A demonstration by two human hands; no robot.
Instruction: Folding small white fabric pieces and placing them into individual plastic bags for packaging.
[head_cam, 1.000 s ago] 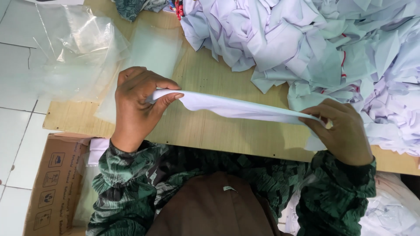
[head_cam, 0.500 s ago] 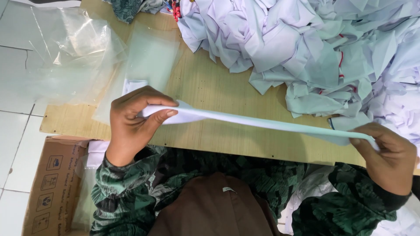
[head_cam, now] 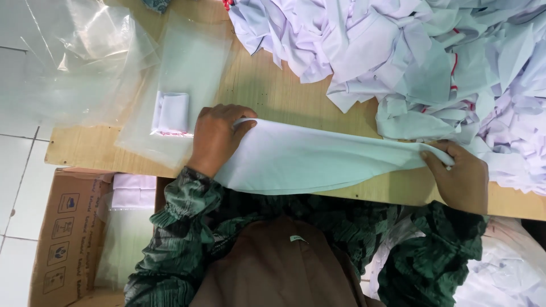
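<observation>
A plain white cloth point(head_cam: 307, 162), smooth and folded long, stretched over the wooden table's point(head_cam: 273, 96) near edge, its ends pinched tight by the left hand point(head_cam: 219, 136) and the right hand point(head_cam: 463, 176).

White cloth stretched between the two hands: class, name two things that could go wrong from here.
1. The white cloth sags past the table edge between the left hand and right hand, so a fold may turn out uneven.
2. The heap of garments lies against the right hand, and a loose piece might get caught up.
</observation>
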